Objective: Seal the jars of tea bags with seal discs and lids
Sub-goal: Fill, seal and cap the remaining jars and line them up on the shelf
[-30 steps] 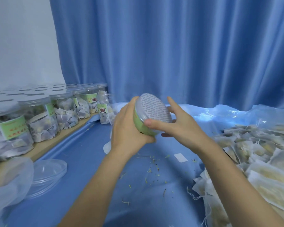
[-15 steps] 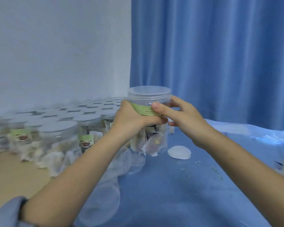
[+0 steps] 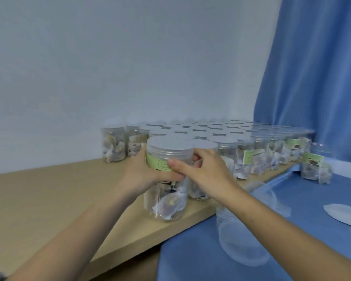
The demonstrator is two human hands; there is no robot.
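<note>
While both hands clasp it, a capped jar of tea bags stands at the front of the finished rows.

Curled round the labelled band just under the lid, the left hand wraps the jar from its left and the right hand from its right, thumb across the front. The jar's long axis is upright, and its base sits on or just above the wooden shelf, I cannot tell which. The sealed jars lie directly beyond the fingers, the nearest touching or just behind. Placement likely needs only release. Further right, loose lids and a seal disc lie on the blue cloth.
</note>
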